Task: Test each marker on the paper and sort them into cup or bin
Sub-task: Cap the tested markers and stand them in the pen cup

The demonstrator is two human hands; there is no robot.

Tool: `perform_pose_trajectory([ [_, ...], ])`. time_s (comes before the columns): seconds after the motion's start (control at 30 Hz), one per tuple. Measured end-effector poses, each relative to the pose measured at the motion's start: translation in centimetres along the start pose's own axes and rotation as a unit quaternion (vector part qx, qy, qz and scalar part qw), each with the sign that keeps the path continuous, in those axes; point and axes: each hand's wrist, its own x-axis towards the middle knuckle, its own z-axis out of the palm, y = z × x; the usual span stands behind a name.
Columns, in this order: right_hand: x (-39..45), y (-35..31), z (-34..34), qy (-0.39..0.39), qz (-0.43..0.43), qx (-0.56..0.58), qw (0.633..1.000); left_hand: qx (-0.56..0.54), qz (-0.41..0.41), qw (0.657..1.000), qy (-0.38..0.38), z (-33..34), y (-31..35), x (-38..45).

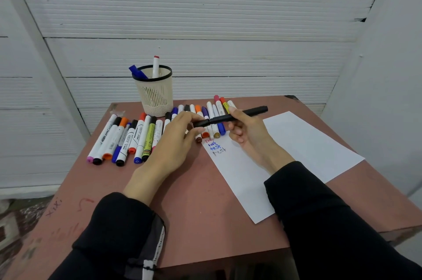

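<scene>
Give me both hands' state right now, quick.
Left hand: fingertips pinch the cap end of the black marker.
Right hand: grips the same black marker's barrel, held above the paper.

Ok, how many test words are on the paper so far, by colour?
red words: 1
blue words: 2
grey words: 1
Total on the paper: 4

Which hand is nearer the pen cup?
Left. The left hand is just in front of the cup, over the marker row; the right hand is farther right, beside the paper.
</scene>
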Motion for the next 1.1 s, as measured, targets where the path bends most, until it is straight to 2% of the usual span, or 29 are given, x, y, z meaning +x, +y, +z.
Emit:
perform_pose_trajectory([
  [0.1,0.1,0.2,0.1,0.023,-0.010,-0.018,1.000,0.025,0.017,0.999,0.036,0.1,0.3,0.0],
  [0.3,-0.1,0.0,0.5,0.039,-0.018,0.020,0.999,0.014,0.009,0.996,0.089,0.5,1.0,0.0],
  [0.87,-0.3,0.1,0.8,0.041,-0.018,-0.019,0.999,0.015,0.034,0.995,0.089,0.1,0.9,0.0],
  [1.1,-0.5,0.3,1.2,0.034,-0.025,-0.018,0.999,0.103,0.041,0.991,0.071,0.3,0.8,-0.2],
])
